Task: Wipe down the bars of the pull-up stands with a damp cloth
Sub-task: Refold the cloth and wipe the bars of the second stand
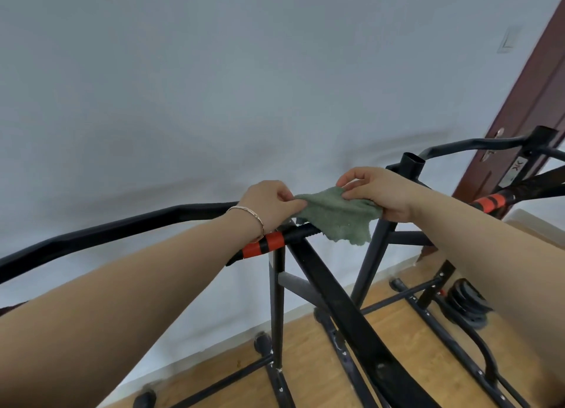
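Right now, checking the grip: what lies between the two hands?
A green terry cloth, pinched at either end by the left hand and the right hand; head view.

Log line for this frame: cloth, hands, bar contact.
green cloth: stretched between both hands, above orange-banded bar | left hand: pinches edge | right hand: pinches edge | bar contact: cannot tell

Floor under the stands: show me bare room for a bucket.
Bare wood floor lies between the slanted black bar and the right stand's base rail. A narrower strip runs along the wall. It is crowded beside the weight plates.
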A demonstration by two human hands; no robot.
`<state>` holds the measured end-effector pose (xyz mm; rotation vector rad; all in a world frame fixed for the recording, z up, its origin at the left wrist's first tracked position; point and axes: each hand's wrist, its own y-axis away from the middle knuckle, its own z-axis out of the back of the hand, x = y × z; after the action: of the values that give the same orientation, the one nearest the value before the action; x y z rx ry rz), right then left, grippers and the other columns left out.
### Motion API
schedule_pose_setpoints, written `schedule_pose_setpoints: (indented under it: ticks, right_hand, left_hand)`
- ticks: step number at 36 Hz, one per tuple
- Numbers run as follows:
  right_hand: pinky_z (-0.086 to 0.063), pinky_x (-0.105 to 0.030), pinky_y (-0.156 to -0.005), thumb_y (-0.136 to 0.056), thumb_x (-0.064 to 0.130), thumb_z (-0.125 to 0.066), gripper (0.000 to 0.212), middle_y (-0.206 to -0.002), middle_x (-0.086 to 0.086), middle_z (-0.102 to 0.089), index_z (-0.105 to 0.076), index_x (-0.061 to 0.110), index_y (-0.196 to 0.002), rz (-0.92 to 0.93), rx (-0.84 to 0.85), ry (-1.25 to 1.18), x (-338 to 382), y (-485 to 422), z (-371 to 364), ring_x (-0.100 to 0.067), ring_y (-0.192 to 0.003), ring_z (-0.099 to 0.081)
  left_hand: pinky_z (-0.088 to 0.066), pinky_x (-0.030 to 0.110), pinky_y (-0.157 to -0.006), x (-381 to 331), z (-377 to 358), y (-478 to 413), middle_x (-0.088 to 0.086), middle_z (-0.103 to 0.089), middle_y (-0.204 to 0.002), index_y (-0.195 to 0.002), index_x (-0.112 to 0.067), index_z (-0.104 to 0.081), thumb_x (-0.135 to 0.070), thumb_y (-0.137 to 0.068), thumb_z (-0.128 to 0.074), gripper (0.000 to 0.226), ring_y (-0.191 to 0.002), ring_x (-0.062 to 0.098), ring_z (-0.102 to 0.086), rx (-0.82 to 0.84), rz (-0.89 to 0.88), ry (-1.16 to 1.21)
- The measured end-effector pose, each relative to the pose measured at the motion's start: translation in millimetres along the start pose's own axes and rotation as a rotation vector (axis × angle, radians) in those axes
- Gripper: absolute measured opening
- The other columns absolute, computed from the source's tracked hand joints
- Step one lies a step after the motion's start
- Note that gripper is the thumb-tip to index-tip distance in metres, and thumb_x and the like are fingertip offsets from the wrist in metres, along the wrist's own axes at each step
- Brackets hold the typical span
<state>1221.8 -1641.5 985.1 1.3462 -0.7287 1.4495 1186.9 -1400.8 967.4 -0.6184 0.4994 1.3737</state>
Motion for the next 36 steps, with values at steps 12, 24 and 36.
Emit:
schedule_pose_setpoints:
  ticks: [12, 24, 36]
  right_hand:
    - [-0.055, -0.030, -0.069, -0.093, -0.008, -0.058, 0.020, -0.096, -0.006, -0.067, -0.066, 0.010, -0.097, 0.080, 0.079, 0.006, -3, 4, 10, -0.021, -0.077, -0.066]
    - [-0.055, -0.026, -0.072, -0.091, -0.011, -0.060, 0.023, -0.096, -0.005, -0.072, -0.070, 0.010, -0.093, 0.161, 0.151, 0.018, 16, 4, 3, -0.020, -0.085, -0.067]
    - [-0.048, -0.035, -0.077, -0.088, -0.008, -0.065, 0.023, -0.091, -0.007, -0.071, -0.073, 0.013, -0.085, 0.232, 0.060, 0.068, 38, 11, -13, -0.021, -0.084, -0.065]
  left_hand:
    - [-0.053, 0.030, -0.069, -11, 7, 2, 0.006, -0.069, -0.095, -0.104, -0.020, -0.058, 0.001, -0.085, -0.070, 0.030, -0.077, 0.022, -0.064, 0.368, 0.030, 0.580]
    - [-0.059, 0.030, -0.081, -19, 3, 11, -0.013, -0.064, -0.114, -0.130, -0.028, -0.056, -0.050, -0.086, -0.069, 0.051, -0.074, 0.011, -0.069, 0.331, 0.025, 0.236]
    - [-0.060, 0.039, -0.083, -21, -15, 27, 0.003, -0.071, -0.098, -0.104, -0.018, -0.062, -0.009, -0.087, -0.060, 0.019, -0.088, 0.024, -0.071, 0.231, 0.046, 0.232]
